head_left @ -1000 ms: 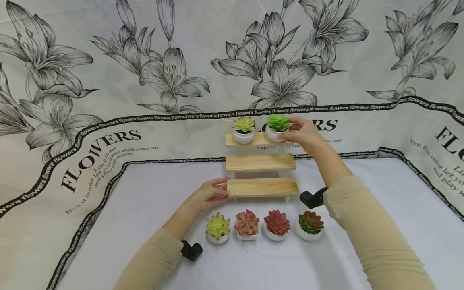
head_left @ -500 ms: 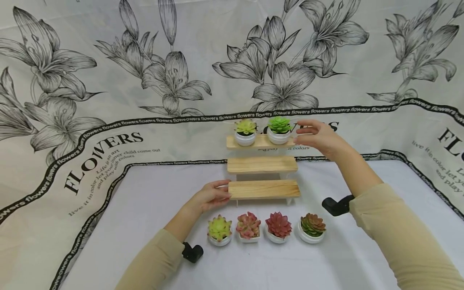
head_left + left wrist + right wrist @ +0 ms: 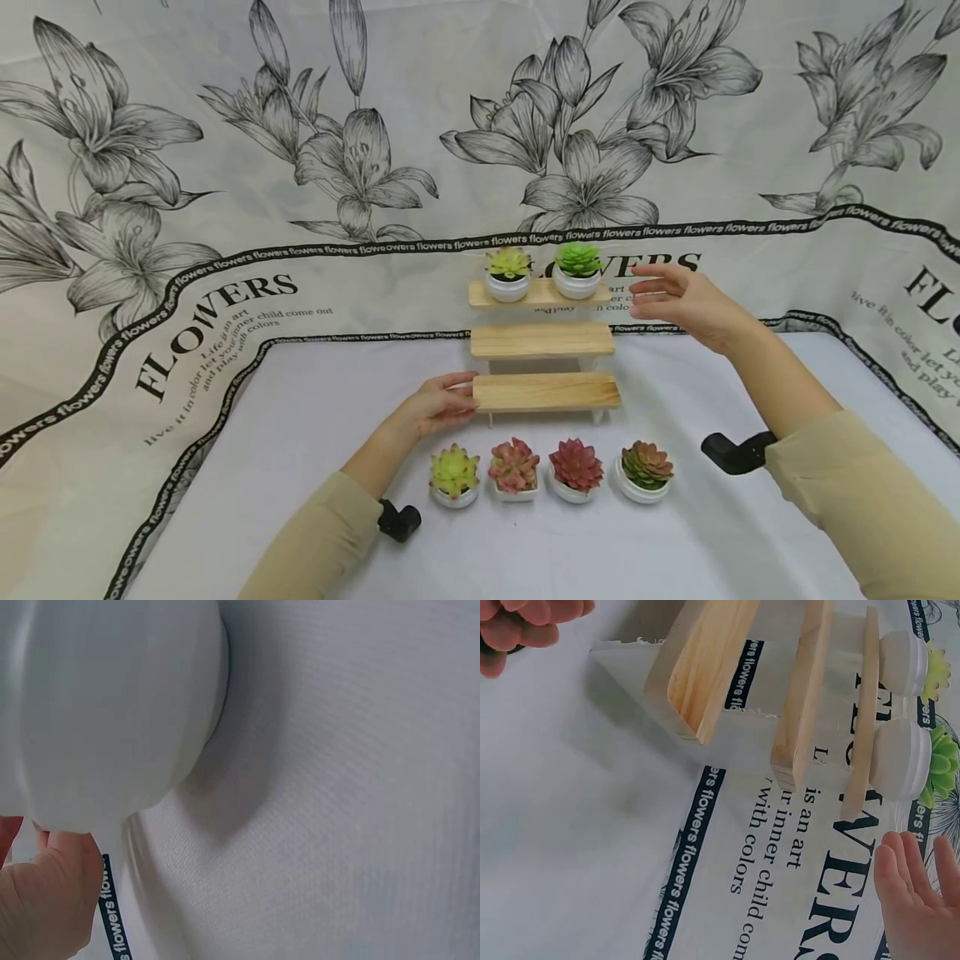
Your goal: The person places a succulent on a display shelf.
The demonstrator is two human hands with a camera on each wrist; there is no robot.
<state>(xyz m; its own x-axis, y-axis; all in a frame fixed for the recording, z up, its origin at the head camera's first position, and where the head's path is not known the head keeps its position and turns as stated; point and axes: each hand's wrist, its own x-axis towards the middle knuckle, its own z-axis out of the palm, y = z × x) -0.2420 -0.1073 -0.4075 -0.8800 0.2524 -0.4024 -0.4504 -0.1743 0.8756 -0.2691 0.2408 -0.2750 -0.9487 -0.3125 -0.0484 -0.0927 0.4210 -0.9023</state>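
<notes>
A three-tier wooden plant stand [image 3: 543, 392] with clear supports rises in steps. My left hand [image 3: 435, 407] holds the left end of its lowest board; a white pot [image 3: 112, 712] hides much of the grip in the left wrist view. On the top board stand a yellow-green succulent [image 3: 508, 265] and a bright green succulent [image 3: 578, 260], both in round white pots. My right hand [image 3: 686, 302] is in the air to the right of the top board, fingers extended, holding nothing. Its fingers [image 3: 891, 866] are apart from the green succulent's pot in the right wrist view.
In front of the stand, a row of potted succulents sits on the white tablecloth [image 3: 337, 367]: yellow-green [image 3: 454, 473], pink [image 3: 513, 467], dark red [image 3: 576, 467] and brown-green [image 3: 647, 468]. Behind hangs a flower-print cloth [image 3: 390, 183].
My right hand has let go of the bright green succulent's pot and moved away to the right. That pot stays on the top board. My left hand keeps its place.
</notes>
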